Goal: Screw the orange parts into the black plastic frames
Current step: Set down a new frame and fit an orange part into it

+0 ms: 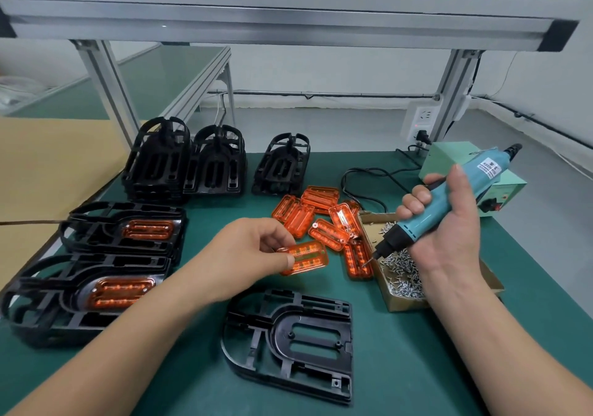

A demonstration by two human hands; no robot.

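Head camera looks down on an orange part [309, 255], pinched at its left end in the grip of the left hand [253, 249]. The thumb is on top and the fingers are curled behind it. The part is held over the table [401, 367], just beyond the empty black frame [279, 342].

That frame lies flat near the table's front edge, rounded end to the left, with its slotted middle bare. Beyond the frame and a little to its right, a loose pile of orange parts [321, 220] lies on the green surface, several of them overlapping.

Right of the frame and farther back, the right hand [449, 239] has its grip wrapped round a teal electric screwdriver [423, 221]. The fingers curl on the body and the thumb lies along it. The bit tilts down and left over an open cardboard box of screws [401, 305]; I cannot tell whether the bit carries a screw.

Left of the frame, two low stacks of fitted frames [96, 274] lie flat, each top frame with an orange part seated in it. Far beyond the frame, toward the back of the table, more black frames [160, 159] stand upright in three bunches.

Beyond the frame to the right, behind the screwdriver, sits a pale green power box [449, 159] with a black cable looping from it. A white socket strip [423, 120] hangs on an aluminium post, and an aluminium shelf [288, 21] spans overhead.
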